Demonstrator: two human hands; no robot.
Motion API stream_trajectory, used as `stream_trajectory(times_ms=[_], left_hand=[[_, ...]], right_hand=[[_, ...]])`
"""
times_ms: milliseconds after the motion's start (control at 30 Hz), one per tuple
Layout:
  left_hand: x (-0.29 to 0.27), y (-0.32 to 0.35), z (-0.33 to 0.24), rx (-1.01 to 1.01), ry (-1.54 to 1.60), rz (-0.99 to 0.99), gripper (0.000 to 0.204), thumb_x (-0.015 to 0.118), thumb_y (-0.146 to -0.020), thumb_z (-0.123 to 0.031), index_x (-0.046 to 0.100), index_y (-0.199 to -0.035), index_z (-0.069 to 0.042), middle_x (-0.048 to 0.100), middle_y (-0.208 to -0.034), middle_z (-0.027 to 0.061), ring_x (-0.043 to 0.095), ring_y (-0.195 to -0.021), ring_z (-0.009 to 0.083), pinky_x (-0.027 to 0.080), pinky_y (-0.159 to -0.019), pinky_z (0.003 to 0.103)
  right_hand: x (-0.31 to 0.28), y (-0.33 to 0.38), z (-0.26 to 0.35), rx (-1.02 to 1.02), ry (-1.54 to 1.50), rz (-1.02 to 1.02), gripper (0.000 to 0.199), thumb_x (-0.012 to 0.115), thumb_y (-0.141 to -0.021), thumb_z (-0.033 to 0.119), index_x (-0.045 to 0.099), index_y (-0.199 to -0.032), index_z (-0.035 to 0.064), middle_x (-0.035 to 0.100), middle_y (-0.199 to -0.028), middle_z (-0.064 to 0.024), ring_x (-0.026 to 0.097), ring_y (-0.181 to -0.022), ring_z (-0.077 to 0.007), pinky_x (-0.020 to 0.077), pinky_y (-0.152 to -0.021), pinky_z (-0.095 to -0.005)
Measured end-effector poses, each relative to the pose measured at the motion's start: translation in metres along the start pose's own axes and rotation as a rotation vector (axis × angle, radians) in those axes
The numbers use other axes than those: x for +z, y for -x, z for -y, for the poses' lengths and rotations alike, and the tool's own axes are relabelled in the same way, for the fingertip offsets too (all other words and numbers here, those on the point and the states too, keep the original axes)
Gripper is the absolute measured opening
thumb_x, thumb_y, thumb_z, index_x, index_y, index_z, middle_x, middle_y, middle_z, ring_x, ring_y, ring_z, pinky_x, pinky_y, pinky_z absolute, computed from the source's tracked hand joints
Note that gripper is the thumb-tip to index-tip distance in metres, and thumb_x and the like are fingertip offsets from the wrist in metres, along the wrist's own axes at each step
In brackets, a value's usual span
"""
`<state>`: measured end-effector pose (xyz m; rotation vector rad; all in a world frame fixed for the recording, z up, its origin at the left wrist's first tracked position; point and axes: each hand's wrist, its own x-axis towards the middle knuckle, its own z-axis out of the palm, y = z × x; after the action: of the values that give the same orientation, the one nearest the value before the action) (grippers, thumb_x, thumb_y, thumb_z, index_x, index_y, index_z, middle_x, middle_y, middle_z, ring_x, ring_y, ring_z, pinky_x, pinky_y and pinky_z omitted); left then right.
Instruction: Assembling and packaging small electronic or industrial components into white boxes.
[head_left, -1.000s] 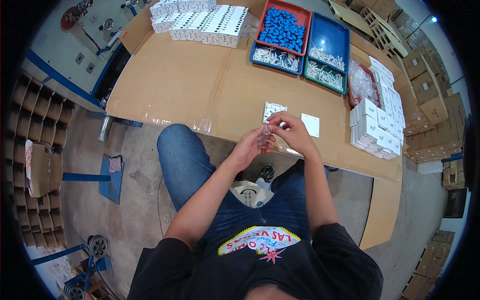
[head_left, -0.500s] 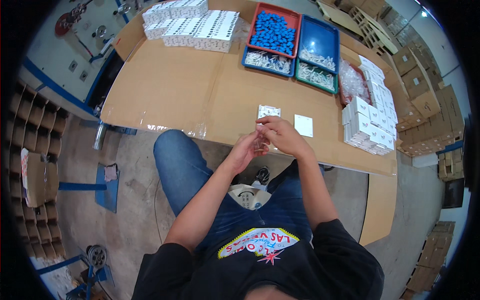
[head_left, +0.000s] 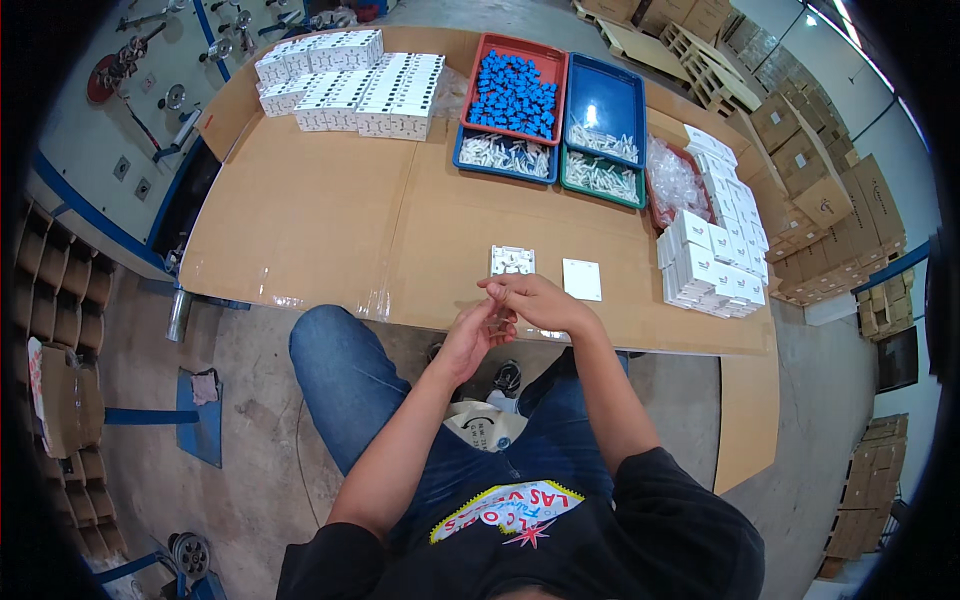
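Grip (head_left: 497, 318) (both hands) around small part

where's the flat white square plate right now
The white plate lies on the cardboard tabletop near its front edge, just right of the right hand, with the stack of white boxes further right.

Left hand (head_left: 470, 335): raised at the table's near edge, fingers curled against the right hand.
Right hand (head_left: 535, 300): closed over a small part too hidden to identify.
White plates: a ribbed one (head_left: 512, 260) and a plain one (head_left: 582, 279), just beyond the hands.
Table (head_left: 320, 220): cardboard-covered.
Trays: red tray (head_left: 480, 70) of blue parts.
White boxes (head_left: 710, 250): stacked at right.
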<state>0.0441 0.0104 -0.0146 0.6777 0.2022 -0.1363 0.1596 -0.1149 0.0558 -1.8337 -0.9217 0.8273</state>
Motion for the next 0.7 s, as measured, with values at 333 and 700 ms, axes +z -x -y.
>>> stream_trajectory(times_ms=[333, 700], left_hand=[[-0.013, -0.012, 0.003, 0.013, 0.006, -0.063, 0.043, 0.050, -0.103, -0.044, 0.063, -0.120, -0.007, 0.062, -0.093, 0.0002, 0.059, -0.082, 0.0119, 0.048, -0.081, 0.030], [-0.038, -0.024, 0.013, -0.036, 0.040, -0.271, 0.051, 0.049, -0.101, -0.050, 0.059, -0.126, -0.008, 0.059, -0.097, 0.0012, 0.059, -0.081, 0.0138, 0.049, -0.077, 0.030]], right_hand=[[-0.046, -0.029, -0.018, -0.043, -0.001, 0.064, 0.043, 0.047, -0.106, 0.035, 0.066, -0.125, 0.0005, 0.073, -0.103, -0.0091, 0.064, -0.096, -0.0158, 0.0506, -0.091, -0.0334], [-0.237, -0.137, -0.140, -0.013, 0.537, -0.851, 0.018, 0.064, -0.089, 0.016, 0.072, -0.099, 0.0034, 0.073, -0.090, -0.0145, 0.071, -0.085, -0.0284, 0.0540, -0.075, -0.0378]])
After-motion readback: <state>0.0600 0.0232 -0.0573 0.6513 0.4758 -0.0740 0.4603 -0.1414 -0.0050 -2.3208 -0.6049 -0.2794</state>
